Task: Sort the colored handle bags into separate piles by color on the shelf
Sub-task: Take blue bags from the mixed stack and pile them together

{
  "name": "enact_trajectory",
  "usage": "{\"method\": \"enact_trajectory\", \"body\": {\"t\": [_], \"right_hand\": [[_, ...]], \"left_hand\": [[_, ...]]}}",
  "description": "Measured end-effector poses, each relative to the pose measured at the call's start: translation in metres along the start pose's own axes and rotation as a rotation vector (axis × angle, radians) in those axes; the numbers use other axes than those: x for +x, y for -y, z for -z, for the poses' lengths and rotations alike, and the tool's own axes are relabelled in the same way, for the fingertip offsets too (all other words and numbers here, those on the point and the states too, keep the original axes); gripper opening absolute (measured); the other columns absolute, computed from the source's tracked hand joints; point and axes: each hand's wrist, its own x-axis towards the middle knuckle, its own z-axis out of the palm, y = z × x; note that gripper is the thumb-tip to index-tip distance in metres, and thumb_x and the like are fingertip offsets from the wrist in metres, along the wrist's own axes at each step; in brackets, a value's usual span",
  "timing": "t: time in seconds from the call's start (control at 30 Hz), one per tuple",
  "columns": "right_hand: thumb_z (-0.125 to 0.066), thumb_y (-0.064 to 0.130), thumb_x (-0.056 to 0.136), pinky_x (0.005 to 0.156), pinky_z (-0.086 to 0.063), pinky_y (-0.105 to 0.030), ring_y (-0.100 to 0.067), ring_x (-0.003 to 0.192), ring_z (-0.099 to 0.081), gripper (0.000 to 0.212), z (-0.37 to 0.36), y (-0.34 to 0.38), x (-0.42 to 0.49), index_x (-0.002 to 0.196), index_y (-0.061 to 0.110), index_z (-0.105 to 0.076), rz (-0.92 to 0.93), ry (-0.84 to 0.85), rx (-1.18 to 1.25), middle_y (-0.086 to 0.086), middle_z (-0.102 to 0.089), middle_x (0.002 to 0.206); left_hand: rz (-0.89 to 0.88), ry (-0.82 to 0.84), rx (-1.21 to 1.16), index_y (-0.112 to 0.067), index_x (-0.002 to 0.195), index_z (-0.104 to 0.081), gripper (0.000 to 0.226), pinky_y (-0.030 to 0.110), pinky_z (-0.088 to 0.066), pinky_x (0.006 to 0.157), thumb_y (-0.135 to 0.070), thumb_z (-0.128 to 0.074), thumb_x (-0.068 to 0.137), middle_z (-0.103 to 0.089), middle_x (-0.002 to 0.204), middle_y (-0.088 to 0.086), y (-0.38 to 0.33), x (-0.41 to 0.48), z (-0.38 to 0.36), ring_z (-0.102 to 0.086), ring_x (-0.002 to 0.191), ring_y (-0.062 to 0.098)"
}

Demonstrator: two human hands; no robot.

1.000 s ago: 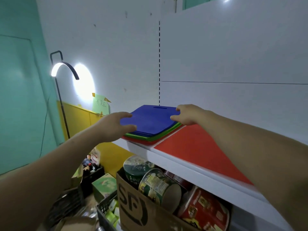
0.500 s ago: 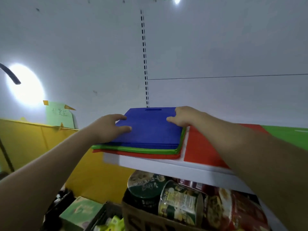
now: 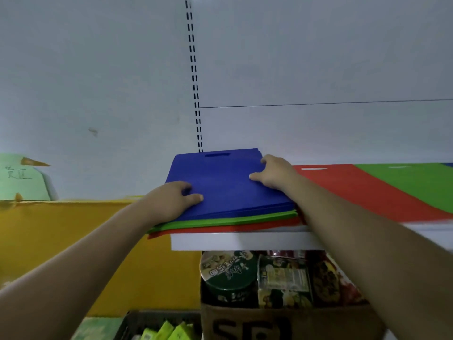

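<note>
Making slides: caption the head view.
Left hand and right hand hold blue bags stacked over green bags and red bags on a shelf.

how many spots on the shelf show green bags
2. One green layer on the left, under the blue bags; one green bag flat at the far right, beside the red bag. Either may hide more bags.
</note>
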Motion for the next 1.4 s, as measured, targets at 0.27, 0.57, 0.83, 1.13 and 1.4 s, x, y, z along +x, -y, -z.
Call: {"method": "enact_trajectory", "body": {"t": [0.27,0.57,0.83,1.13,1.4], "right_hand": [[-0.061,0.013,0.087,0.066,-0.039,-0.026,-0.022,0.085,-0.053,0.055,-0.004,-0.005,0.001,0.137,0.022,-0.04,0.115,-0.116,0.218,-0.007,-0.056,0.1],[-0.042,-0.005,0.087,0.055,-0.043,-0.021,-0.01,0.064,-0.05,0.061,0.007,-0.009,-0.012,0.139,0.027,-0.039,0.346,-0.242,0.454,0.005,-0.048,0.085],[-0.046,-0.007,0.089,0.098,-0.041,-0.012,-0.005,0.118,-0.047,0.047,0.014,-0.004,-0.026,0.132,0.011,-0.049,0.607,-0.524,0.652,0.009,-0.047,0.129],[-0.046,-0.005,0.088,0.09,-0.035,0.001,0.016,0.105,-0.045,0.048,0.043,0.02,-0.062,0.125,0.025,-0.051,0.438,-0.604,0.795,0.028,-0.046,0.116],[-0.06,0.01,0.09,0.093,-0.036,-0.004,0.005,0.113,-0.045,0.049,0.085,0.014,-0.102,0.135,0.024,-0.047,0.344,-0.663,0.612,0.02,-0.045,0.127]], "left_hand": [[-0.008,-0.029,-0.013,-0.019,0.145,-0.035,0.063,0.032,-0.03,0.105,-0.053,-0.044,0.093,-0.038,0.148,0.003,-0.002,-0.005,-0.001,-0.04,0.131,0.022],[0.117,-0.073,-0.163,-0.021,0.145,-0.033,0.077,0.033,-0.041,0.092,-0.058,-0.057,0.082,-0.042,0.143,0.003,0.002,-0.007,0.001,-0.049,0.116,0.022],[0.125,-0.269,-0.5,-0.025,0.137,-0.043,0.058,0.025,-0.051,0.065,-0.045,-0.061,0.086,-0.047,0.128,-0.005,0.007,-0.016,0.005,-0.055,0.098,0.016],[-0.058,-0.469,-0.954,-0.028,0.12,-0.056,0.035,0.027,-0.053,0.062,-0.014,-0.063,0.089,-0.054,0.117,-0.009,0.006,-0.047,0.029,-0.062,0.088,0.011],[-0.349,-0.465,-0.784,-0.031,0.13,-0.051,0.046,0.035,-0.052,0.087,-0.009,-0.06,0.09,-0.052,0.12,-0.01,-0.006,-0.065,0.041,-0.058,0.104,0.016]]}}
